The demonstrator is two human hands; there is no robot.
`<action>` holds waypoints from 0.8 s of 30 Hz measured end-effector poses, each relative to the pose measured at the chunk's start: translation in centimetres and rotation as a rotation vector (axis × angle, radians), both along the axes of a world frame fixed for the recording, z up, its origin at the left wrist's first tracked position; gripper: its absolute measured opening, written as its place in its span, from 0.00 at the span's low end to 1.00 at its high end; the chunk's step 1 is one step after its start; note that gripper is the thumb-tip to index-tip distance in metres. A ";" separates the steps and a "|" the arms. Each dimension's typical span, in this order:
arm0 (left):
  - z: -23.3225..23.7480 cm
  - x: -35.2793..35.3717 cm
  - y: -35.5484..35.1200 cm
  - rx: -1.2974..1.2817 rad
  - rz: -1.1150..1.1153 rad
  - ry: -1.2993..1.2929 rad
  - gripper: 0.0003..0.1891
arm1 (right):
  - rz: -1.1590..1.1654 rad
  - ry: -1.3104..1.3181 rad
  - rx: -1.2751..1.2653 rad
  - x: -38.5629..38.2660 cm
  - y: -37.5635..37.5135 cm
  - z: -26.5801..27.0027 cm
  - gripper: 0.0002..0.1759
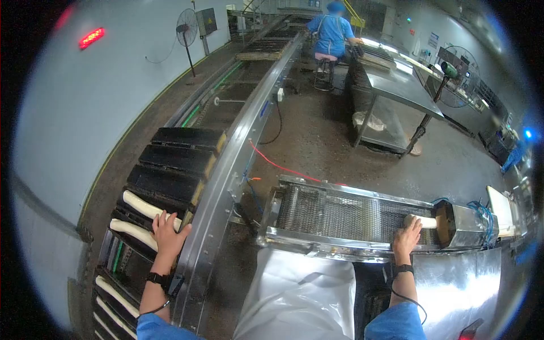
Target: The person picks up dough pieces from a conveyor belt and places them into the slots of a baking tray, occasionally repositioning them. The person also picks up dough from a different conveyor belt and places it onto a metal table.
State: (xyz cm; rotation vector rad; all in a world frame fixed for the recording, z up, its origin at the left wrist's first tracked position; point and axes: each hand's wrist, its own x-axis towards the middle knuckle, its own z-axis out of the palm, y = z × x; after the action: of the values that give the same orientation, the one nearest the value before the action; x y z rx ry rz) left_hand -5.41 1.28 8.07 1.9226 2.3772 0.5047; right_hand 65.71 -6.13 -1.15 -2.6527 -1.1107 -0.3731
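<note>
On the left conveyor, my left hand [166,235] rests with its fingers apart over the right end of a pale dough strip [141,206]. A second dough strip [134,230] lies just below, its right end hidden by the hand. Both lie across the dark slats [161,180] of the conveyor. At the right, my right hand [406,238] is on the near end of another dough strip [429,222], with thumb and fingers about it. That strip comes out of a metal housing [466,225] onto a mesh belt [340,218].
Several more dough strips [116,296] lie lower on the left conveyor. Its metal side rail [226,181] runs between my arms. White sheeting [294,294] hangs below the mesh belt. A steel table [402,90] and a seated co-worker [330,35] are farther off; a red cable [283,167] crosses the floor.
</note>
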 end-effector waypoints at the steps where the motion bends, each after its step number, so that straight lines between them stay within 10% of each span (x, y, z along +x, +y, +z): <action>1: 0.0 0.3 0.3 0.001 -0.002 -0.003 0.33 | 0.039 -0.006 -0.025 -0.3 0.2 0.4 0.39; 14: -0.4 2.1 8.0 0.066 -0.049 -0.104 0.19 | 0.575 -0.205 -0.223 1.4 2.6 0.5 0.24; 24: 0.6 3.3 9.7 0.051 -0.018 -0.151 0.20 | 0.344 0.184 -0.268 -6.7 3.7 10.2 0.21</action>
State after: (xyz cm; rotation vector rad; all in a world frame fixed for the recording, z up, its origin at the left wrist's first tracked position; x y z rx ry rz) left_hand -2.16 10.94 8.65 1.8521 2.2730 0.6891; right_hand 59.03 -2.45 9.06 -2.5709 -1.6122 0.0897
